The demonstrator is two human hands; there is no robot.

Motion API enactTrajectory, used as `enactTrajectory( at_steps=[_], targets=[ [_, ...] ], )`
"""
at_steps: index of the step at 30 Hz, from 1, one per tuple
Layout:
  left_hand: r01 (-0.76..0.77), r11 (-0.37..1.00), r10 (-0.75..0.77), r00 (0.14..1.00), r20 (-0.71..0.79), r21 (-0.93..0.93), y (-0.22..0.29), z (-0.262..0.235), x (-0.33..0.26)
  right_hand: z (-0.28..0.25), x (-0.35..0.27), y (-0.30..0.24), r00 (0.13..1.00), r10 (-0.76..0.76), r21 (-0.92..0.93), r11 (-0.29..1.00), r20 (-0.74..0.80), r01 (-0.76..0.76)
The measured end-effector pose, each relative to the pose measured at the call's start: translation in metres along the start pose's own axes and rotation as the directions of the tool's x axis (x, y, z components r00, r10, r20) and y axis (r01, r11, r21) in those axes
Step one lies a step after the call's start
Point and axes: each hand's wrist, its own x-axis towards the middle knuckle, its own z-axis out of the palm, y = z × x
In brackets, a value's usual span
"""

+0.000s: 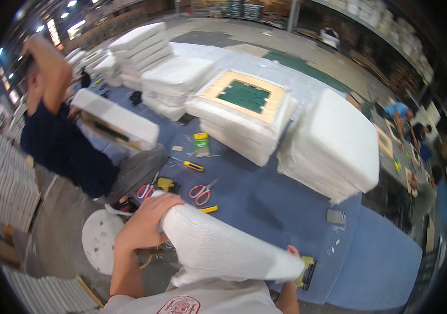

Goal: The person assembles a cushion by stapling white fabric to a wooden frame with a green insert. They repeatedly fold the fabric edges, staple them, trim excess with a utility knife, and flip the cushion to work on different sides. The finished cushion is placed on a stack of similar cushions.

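Observation:
A white fabric-covered seat cushion [223, 243] is held tilted in front of my body. My left hand [149, 222] grips its upper left corner, fingers wrapped over the edge. At the cushion's right end my right hand [293, 251] holds the edge, most of it hidden behind the cushion. A yellow and black tool [307, 273], perhaps a stapler, lies beside the right hand. Beyond the left hand on the blue table [281, 209] are red-handled scissors [200, 194], a second pair of scissors [146, 190], a yellow-handled screwdriver [192, 166] and a yellow cutter [209, 209].
A green and yellow box [201, 144] stands mid-table. Behind it are stacked white cushions [244, 128], the top one showing its wooden frame, and another white stack [333, 144]. A co-worker in dark clothing [66, 146] is at left with a white cushion piece [116, 118]. A round stool [100, 240] stands below.

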Motion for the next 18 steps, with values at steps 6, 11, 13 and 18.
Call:
enactTrajectory(
  at_steps=[6, 11, 13, 18],
  targets=[
    [0.019, 0.999, -0.026, 0.975, -0.22, -0.03, 0.008, 0.008, 0.007, 0.059, -0.091, -0.18, 0.664, 0.172, 0.413, 0.663, 0.728, -0.624],
    [0.024, 1.0, -0.024, 0.99, -0.142, 0.001, 0.027, 0.014, 0.02, 0.031, -0.09, -0.174, 0.806, -0.057, 0.665, 0.602, 0.589, -0.443],
    [-0.04, 0.999, 0.035, 0.987, -0.156, -0.031, 0.023, 0.031, 0.035, 0.008, -0.083, -0.174, 0.862, -0.172, 0.771, 0.552, 0.477, -0.317],
    [-0.068, 0.983, 0.024, 0.968, -0.249, -0.171, -0.042, 0.126, 0.051, -0.023, -0.061, -0.207, 0.928, -0.199, 0.798, 0.585, 0.315, -0.145]
  ],
)
